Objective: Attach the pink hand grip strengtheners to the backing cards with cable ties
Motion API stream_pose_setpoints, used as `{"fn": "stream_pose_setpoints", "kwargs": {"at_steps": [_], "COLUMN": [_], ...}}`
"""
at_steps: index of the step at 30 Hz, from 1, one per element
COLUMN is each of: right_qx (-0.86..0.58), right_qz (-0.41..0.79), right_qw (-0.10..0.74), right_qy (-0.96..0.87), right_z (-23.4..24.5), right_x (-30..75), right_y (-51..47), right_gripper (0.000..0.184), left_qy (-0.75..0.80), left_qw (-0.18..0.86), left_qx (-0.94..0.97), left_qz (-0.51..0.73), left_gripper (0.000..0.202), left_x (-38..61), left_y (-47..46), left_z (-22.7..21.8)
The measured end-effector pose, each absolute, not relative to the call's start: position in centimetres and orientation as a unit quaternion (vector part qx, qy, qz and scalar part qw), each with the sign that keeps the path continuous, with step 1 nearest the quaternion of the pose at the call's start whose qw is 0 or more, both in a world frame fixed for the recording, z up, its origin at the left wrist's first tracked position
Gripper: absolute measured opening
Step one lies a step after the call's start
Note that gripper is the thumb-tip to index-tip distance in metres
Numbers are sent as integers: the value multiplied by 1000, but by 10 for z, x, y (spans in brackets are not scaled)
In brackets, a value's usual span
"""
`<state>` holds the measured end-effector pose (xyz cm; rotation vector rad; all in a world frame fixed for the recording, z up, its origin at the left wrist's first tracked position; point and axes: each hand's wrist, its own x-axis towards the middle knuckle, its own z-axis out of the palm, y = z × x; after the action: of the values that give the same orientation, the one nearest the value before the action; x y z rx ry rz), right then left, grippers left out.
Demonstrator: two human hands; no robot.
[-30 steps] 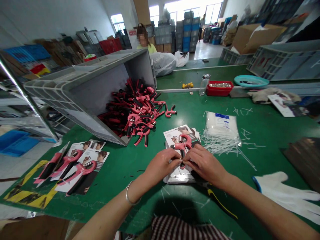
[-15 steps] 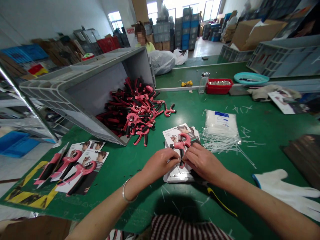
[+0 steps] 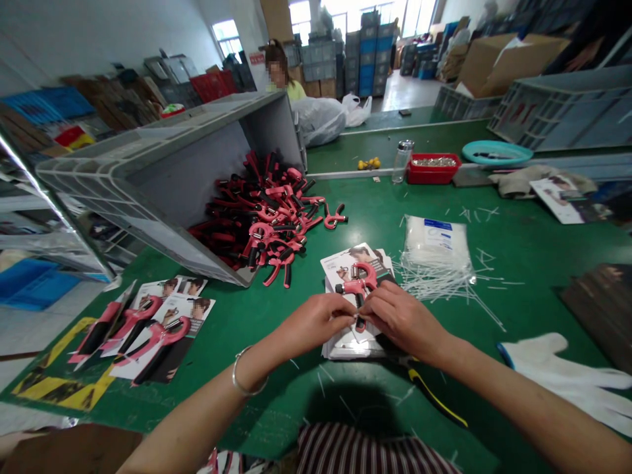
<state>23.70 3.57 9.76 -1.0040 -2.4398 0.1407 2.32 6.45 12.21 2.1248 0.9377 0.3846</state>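
Observation:
My left hand (image 3: 316, 321) and my right hand (image 3: 401, 320) meet over a pink and black hand gripper (image 3: 359, 286) that lies on a stack of printed backing cards (image 3: 345, 263). Both hands have fingers pinched together at the gripper's handles, on something small I cannot make out. A bracelet (image 3: 241, 376) is on my left wrist. Behind the cards a grey crate (image 3: 162, 178) lies on its side, spilling a heap of pink and black hand grippers (image 3: 269, 214) onto the green table (image 3: 518, 250).
Finished carded grippers (image 3: 143, 326) lie at the left. A bag of white cable ties (image 3: 437, 247) with loose ties sits right of the cards. A white glove (image 3: 567, 378), a yellow-handled tool (image 3: 434, 398), a red tray (image 3: 433, 168) and a person at the back are also in view.
Hardly anything has changed. My hands stay pinched at the gripper on the cards; the view has shifted slightly.

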Motion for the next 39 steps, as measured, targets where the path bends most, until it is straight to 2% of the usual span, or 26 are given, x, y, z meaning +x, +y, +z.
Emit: {"fn": "stream_pose_setpoints", "kwargs": {"at_steps": [2,7,10,13,18,24,27,30,32,35,39], "right_qx": [-369,-388,-393,-387,-381,-411,-424,-427,-412,-377,-357], "right_qz": [62,63,56,78,86,149,195,222,238,257,220], "right_qw": [252,261,260,266,250,267,322,375,381,357,328], "right_qy": [-892,-882,-880,-880,-886,-859,-824,-792,-793,-815,-846], "right_z": [98,99,98,98,101,99,93,87,86,88,90], "right_x": [237,233,232,232,235,240,238,234,233,231,224], "right_y": [35,34,34,34,35,36,36,39,43,56,73], "right_gripper": [21,20,22,16,14,8,9,9,7,10,13], "left_qy": [373,439,452,453,468,439,418,416,436,472,487], "left_qw": [417,400,473,522,479,516,448,290,203,130,108], "left_qx": [815,786,734,694,708,682,735,802,812,799,797], "left_qz": [152,172,183,202,224,275,292,315,332,349,342], "left_gripper": [17,17,16,12,7,10,9,41,51,37,14], "left_x": [21,21,24,26,31,34,38,41,39,28,11], "left_y": [66,66,65,64,62,61,51,38,35,44,65], "left_z": [121,112,108,108,109,106,103,91,79,64,58]}}
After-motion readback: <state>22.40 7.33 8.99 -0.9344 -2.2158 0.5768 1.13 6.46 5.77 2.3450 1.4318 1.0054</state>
